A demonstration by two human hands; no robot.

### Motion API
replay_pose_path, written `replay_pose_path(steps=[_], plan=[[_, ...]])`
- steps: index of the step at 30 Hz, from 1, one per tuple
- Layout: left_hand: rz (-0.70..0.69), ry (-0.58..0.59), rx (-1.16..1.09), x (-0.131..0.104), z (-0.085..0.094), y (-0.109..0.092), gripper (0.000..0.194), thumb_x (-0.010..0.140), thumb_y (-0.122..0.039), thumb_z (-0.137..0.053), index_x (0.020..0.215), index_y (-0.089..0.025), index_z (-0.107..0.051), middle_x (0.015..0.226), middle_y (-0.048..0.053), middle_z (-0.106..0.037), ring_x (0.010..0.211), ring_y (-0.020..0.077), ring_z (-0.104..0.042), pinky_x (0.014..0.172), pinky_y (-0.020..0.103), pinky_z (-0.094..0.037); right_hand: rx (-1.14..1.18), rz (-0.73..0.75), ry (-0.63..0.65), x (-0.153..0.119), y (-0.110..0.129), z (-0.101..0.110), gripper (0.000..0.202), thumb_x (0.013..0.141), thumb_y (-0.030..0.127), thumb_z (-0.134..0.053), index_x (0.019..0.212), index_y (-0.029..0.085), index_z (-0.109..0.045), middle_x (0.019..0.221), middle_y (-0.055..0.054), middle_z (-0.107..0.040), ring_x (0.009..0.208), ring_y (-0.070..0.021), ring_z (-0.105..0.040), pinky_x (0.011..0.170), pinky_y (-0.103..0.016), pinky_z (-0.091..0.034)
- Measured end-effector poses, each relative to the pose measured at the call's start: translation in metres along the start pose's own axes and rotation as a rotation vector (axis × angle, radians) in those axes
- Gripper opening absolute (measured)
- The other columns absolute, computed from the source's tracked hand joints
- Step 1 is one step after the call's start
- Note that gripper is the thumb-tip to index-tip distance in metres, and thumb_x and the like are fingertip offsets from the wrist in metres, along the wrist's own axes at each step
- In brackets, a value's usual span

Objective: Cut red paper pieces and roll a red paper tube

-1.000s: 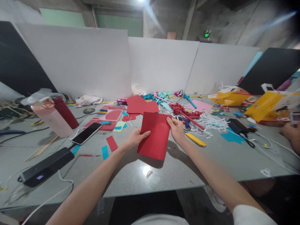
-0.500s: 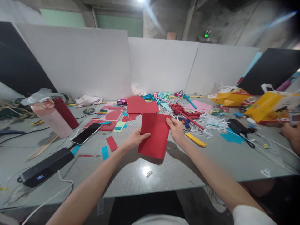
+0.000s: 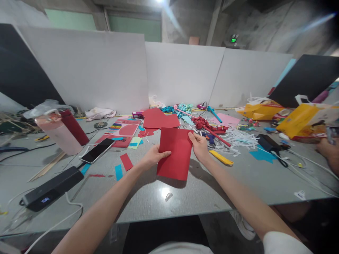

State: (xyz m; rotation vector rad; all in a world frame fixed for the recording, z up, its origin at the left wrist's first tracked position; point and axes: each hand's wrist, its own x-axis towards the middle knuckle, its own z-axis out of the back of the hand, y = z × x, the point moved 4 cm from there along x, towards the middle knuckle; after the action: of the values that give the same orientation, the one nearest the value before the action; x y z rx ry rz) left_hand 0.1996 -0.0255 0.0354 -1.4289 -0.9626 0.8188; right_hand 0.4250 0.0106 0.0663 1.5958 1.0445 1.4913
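A rectangular sheet of red paper (image 3: 177, 155) is held up over the near middle of the table, tilted toward me. My left hand (image 3: 155, 156) grips its left edge, thumb on the front and the other fingers hidden behind. At the upper right corner, my right hand (image 3: 198, 144) pinches the sheet between thumb and fingers. Behind it lie more red sheets (image 3: 159, 118). A small red strip (image 3: 126, 161) and a blue strip (image 3: 119, 172) rest on the table to the left of the sheet.
On the left are a phone (image 3: 97, 151), a black power bank (image 3: 54, 188) and a pink bottle (image 3: 59, 133). A yellow cutter (image 3: 221, 158), white paper shreds (image 3: 242, 139) and a black adapter (image 3: 268, 144) lie right. Another person's hand (image 3: 328, 150) is at the far right.
The red sheet has shifted very slightly to the right in my hands, both still gripping it. At the far right, the other person's hand has moved a little.
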Motion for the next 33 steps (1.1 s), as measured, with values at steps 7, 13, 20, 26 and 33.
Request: replay_pose_path(steps=[7, 13, 20, 26, 33], plan=[[0.028, -0.03, -0.039, -0.004, -0.005, -0.006, 0.052, 0.077, -0.046, -0.089, 0.116, -0.015, -0.075, 0.116, 0.017, -0.078, 0.102, 0.0321, -0.074, 0.088, 0.042, -0.059, 0.075, -0.054, -0.016, 0.002, -0.006, 0.0, 0.045, 0.084, 0.066, -0.076, 0.086, 0.021, -0.082, 0.083, -0.003, -0.079, 0.072, -0.0212, -0.07, 0.068, -0.032, -0.055], [0.041, -0.028, -0.056, -0.006, -0.009, -0.005, 0.053, 0.076, -0.046, -0.09, 0.116, -0.015, -0.075, 0.122, 0.018, -0.076, 0.103, 0.0323, -0.074, 0.088, 0.042, -0.059, 0.096, -0.086, -0.044, 0.007, -0.013, 0.001, 0.044, 0.082, 0.067, -0.076, 0.084, 0.023, -0.081, 0.084, -0.003, -0.08, 0.076, -0.0227, -0.071, 0.072, -0.034, -0.056], [0.061, -0.001, -0.07, -0.005, -0.009, 0.001, 0.055, 0.074, -0.048, -0.091, 0.115, -0.014, -0.075, 0.124, 0.019, -0.076, 0.104, 0.0337, -0.074, 0.087, 0.042, -0.059, 0.093, -0.087, -0.09, 0.011, -0.02, 0.006, 0.04, 0.08, 0.063, -0.078, 0.084, 0.024, -0.08, 0.092, -0.004, -0.081, 0.082, -0.0248, -0.073, 0.078, -0.036, -0.057], [0.071, -0.007, -0.052, -0.005, -0.009, 0.001, 0.055, 0.074, -0.049, -0.092, 0.113, -0.014, -0.076, 0.123, 0.019, -0.076, 0.101, 0.0325, -0.075, 0.085, 0.041, -0.059, 0.145, -0.1, -0.054, 0.01, -0.015, 0.004, 0.039, 0.081, 0.061, -0.078, 0.093, 0.024, -0.083, 0.101, -0.005, -0.082, 0.089, -0.0256, -0.075, 0.083, -0.036, -0.058], [0.061, -0.062, -0.077, -0.002, -0.005, 0.003, 0.053, 0.073, -0.047, -0.092, 0.111, -0.014, -0.076, 0.116, 0.018, -0.078, 0.098, 0.0323, -0.075, 0.085, 0.042, -0.06, 0.139, -0.137, -0.036, 0.012, -0.02, 0.003, 0.047, 0.079, 0.069, -0.077, 0.086, 0.023, -0.081, 0.09, -0.005, -0.081, 0.083, -0.0242, -0.073, 0.079, -0.035, -0.058]])
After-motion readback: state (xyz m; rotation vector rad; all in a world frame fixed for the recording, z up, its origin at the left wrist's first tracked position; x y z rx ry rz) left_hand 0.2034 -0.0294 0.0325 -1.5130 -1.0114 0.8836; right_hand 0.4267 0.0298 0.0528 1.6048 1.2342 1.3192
